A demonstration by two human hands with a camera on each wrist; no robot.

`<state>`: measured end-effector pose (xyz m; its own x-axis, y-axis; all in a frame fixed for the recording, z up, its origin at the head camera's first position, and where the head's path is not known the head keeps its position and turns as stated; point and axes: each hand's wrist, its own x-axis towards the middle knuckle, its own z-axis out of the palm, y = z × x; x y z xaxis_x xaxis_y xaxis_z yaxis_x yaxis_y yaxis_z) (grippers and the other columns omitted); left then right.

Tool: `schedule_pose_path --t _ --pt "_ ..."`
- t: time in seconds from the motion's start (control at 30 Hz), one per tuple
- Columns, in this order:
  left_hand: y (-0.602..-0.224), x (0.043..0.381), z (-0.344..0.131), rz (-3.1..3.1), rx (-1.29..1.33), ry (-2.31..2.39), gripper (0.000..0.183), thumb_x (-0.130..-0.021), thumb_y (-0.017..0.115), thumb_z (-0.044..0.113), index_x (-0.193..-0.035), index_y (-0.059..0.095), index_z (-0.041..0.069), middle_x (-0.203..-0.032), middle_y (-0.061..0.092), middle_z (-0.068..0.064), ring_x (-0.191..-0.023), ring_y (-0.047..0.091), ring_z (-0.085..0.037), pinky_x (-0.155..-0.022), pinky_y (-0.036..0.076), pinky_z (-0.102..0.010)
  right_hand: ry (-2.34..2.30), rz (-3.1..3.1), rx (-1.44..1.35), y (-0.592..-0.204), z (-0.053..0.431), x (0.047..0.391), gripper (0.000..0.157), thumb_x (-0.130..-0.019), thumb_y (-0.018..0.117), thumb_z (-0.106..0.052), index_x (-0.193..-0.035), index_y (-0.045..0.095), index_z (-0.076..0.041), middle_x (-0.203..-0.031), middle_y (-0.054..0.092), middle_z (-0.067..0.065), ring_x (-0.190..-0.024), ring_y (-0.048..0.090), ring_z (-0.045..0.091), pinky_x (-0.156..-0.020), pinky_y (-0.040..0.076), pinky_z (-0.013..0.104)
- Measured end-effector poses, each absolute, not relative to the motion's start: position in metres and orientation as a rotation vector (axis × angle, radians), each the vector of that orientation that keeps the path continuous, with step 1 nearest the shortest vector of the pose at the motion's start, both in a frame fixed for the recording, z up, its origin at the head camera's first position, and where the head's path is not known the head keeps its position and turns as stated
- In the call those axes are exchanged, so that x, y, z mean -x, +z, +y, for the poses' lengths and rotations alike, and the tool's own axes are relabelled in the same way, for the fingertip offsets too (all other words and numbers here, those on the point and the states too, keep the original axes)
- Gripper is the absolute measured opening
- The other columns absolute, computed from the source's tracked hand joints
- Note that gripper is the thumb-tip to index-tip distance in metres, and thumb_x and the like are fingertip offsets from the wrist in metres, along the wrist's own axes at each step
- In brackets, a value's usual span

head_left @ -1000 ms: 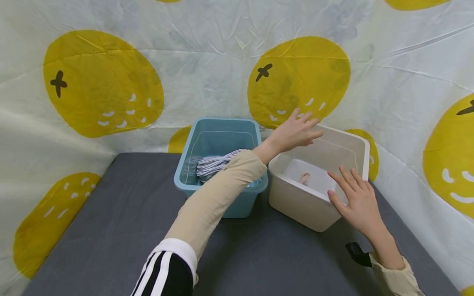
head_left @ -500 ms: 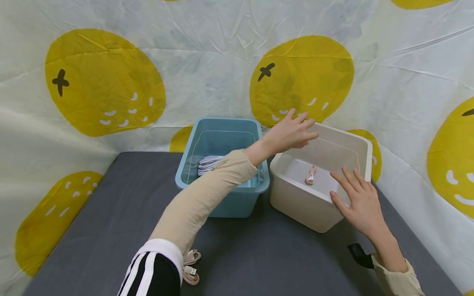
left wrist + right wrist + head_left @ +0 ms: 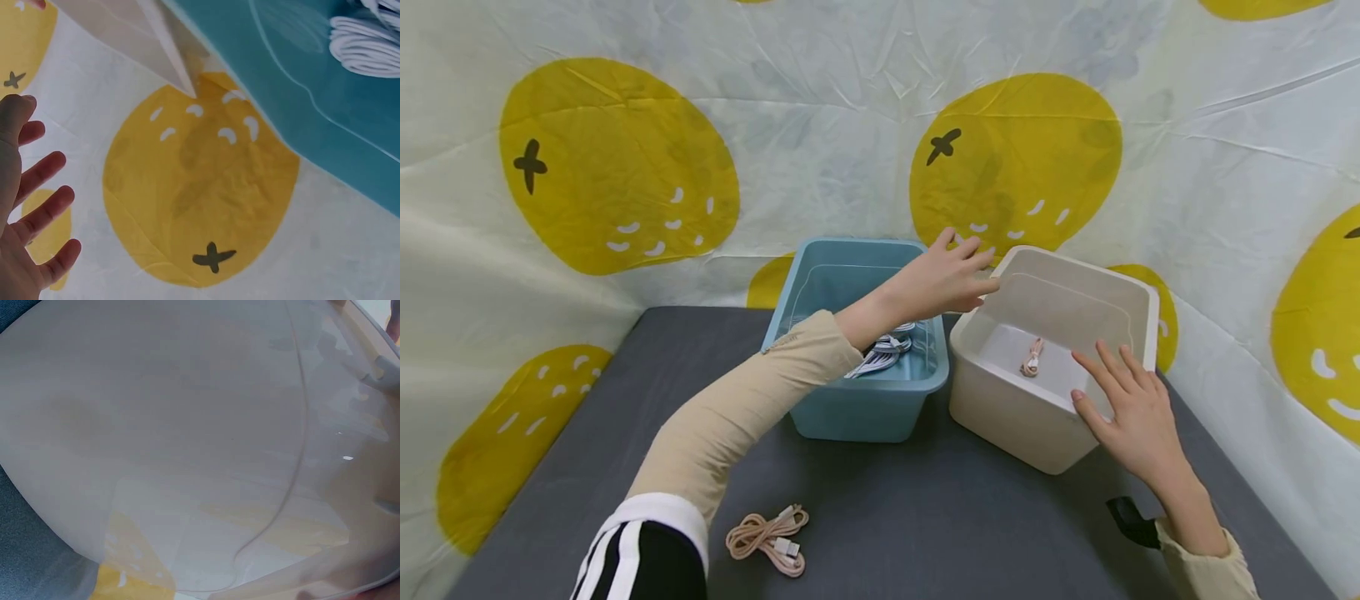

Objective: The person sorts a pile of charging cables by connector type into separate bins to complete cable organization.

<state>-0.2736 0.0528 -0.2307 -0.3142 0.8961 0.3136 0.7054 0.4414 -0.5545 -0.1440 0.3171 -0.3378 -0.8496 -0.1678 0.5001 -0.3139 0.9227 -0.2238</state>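
My left hand [image 3: 932,283], fingers spread and holding nothing, is above the gap between the light-blue bin [image 3: 865,412] and the off-white bin [image 3: 1022,425]. In the left wrist view, that hand [image 3: 31,206] shows its parted fingers. My right hand [image 3: 1131,421] has straight, spread fingers at the near right rim of the off-white bin. A small pink coiled USB cable [image 3: 1032,358] lies on the off-white bin's floor. Bundles of white cable [image 3: 883,354] sit in the blue bin, partly hidden by my left sleeve; one white bundle [image 3: 365,50] also shows in the left wrist view.
Another pink coiled cable [image 3: 767,537] with a USB plug lies on the dark grey table [image 3: 925,517] near the left sleeve. Behind the bins hangs a white curtain [image 3: 827,175] with yellow fruit prints. A black strap [image 3: 1131,523] sticks out by the right cuff.
My left hand has moved left, from over the off-white bin toward the blue one. The sleeve's shift uncovers the pink cable on the table. My right hand stays nearly still.
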Motion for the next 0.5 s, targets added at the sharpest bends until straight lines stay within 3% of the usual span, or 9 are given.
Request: schedule_pose_path --t 0.5 --pt "-0.243 0.243 -0.008 -1.983 1.337 0.374 0.02 -0.09 0.046 0.037 -0.105 0.053 0.026 -0.104 0.054 -0.001 -0.093 0.045 -0.02 -0.082 0.034 -0.041 0.408 -2.602 -0.355 -0.338 0.318 0.144 0.048 -0.089 0.049 -0.032 -0.135 0.04 -0.022 -0.144 0.029 0.015 -0.136 0.016 0.035 -0.096 0.014 0.065"
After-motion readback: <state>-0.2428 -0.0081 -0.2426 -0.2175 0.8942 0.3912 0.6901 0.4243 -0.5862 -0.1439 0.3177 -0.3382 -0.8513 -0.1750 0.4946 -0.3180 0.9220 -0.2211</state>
